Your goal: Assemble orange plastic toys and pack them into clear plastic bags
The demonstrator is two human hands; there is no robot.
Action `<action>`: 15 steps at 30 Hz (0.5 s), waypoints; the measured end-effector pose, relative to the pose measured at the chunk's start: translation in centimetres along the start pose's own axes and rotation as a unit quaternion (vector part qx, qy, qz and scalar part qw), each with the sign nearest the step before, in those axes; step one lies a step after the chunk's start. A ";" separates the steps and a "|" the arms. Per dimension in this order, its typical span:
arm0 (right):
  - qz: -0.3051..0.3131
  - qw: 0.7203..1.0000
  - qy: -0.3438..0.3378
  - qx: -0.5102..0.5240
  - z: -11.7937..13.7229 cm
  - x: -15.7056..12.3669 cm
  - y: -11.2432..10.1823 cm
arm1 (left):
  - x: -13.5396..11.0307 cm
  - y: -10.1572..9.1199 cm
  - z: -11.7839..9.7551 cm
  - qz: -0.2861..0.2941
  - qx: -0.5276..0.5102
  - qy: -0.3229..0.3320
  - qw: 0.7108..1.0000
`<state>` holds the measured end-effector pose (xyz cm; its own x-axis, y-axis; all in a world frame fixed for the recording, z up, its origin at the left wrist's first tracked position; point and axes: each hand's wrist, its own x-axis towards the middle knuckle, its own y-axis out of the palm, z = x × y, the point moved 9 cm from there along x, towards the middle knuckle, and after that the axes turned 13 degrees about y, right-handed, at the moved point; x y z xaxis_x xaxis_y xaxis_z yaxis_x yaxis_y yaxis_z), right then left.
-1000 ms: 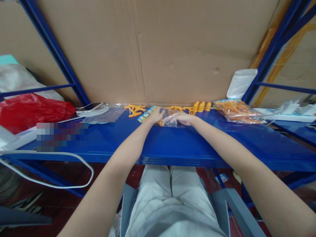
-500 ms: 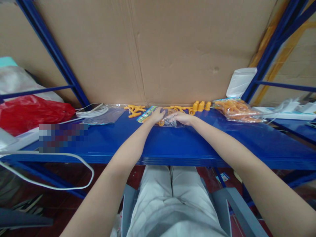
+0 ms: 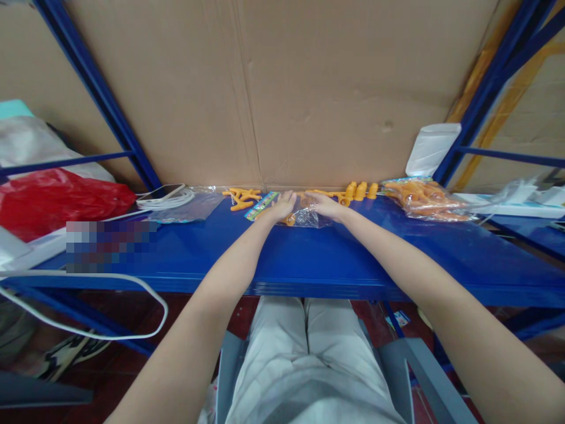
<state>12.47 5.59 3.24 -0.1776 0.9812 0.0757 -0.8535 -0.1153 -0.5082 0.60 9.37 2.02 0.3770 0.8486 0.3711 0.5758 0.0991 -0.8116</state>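
A clear plastic bag (image 3: 308,219) with a colourful header card (image 3: 261,207) lies on the blue shelf, an orange piece (image 3: 290,220) showing inside it. My left hand (image 3: 282,207) rests on the bag's card end, fingers stretched out. At the other side of the bag is my right hand (image 3: 326,206), its fingers extended left among orange parts; the fingertips are partly hard to make out. Forked orange slingshot-like frames (image 3: 241,199) lie left of the card, and more orange frames are partly hidden behind my hands. Several orange bottle-shaped pieces (image 3: 361,191) stand to the right.
A filled bag of orange parts (image 3: 415,199) sits at the right, near a white power strip (image 3: 512,203). Empty-looking clear bags (image 3: 189,209) and a coiled white cable (image 3: 170,200) lie left, beside a red bag (image 3: 62,200). Cardboard (image 3: 309,94) stands behind the blue shelf (image 3: 326,253).
My right hand has shifted slightly away from me, its fingers now nearer the orange parts behind the bag. My left hand stays on the bag with its fingers straighter.
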 end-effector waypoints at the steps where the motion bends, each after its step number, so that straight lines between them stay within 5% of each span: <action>1: -0.005 1.000 -0.002 -0.006 -0.1 0.2 -0.1 | -0.1 0.1 0.0 0.006 0.003 -0.008 1.000; 15: 0.005 0.996 -0.058 -0.062 0.1 1.0 0.1 | -0.8 -0.1 0.3 0.005 0.022 -0.055 0.998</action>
<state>12.17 6.52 3.35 -0.2485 0.9544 0.1654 -0.7854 -0.0986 -0.6111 -0.01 8.85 1.62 0.2987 0.9013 0.3138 0.5388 0.1121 -0.8349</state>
